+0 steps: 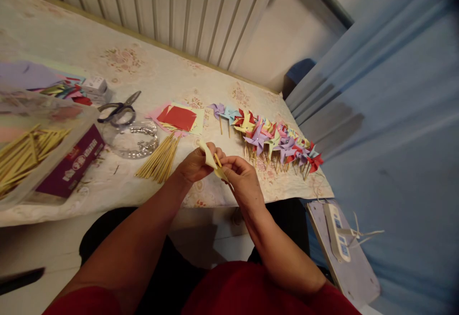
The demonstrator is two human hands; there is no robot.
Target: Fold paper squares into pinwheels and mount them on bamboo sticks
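Just past the table's front edge, my left hand (196, 164) is closed on a pale yellow paper pinwheel (207, 155), one blade of it curling up. Pressed close beside it, my right hand (243, 177) has its fingers pinched on a thin wooden stick (217, 160), whose tip shows against the yellow paper. Fingers cover where stick and paper meet. To the left lies a fanned bundle of sticks (158, 159). Behind my hands is a stack of cut paper squares (177, 118), red on top. Finished paper pinwheels (287, 148) on sticks crowd the table's right side.
A clear plastic tub (77, 119) of sticks stands at the left, with a purple box (71, 167) at its side. Dark-handled scissors (120, 110) lie near a round clear dish (134, 140) of small shiny pieces. A power strip (337, 233) rests on a board at the right.
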